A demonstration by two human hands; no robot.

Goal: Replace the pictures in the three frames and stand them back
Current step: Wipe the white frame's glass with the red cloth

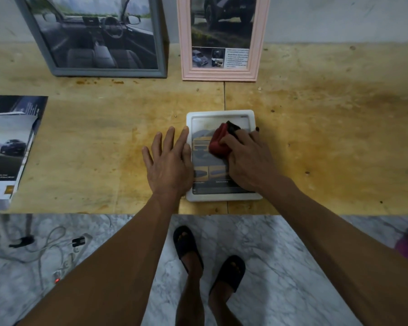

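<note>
The right hand (250,158) grips a red cloth (219,142) on the glass of the white frame (222,198) lying flat near the table's front edge, the left hand (170,161) spread flat steadying its side; likely wiping, then standing it beside the grey frame (104,72) and pink frame (219,76).

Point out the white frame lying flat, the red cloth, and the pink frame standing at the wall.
White plastic picture frame (219,113): head view, top rim.
Red cloth (218,142): head view, bunched middle.
Pink wooden picture frame (219,75): head view, bottom rail.
</note>
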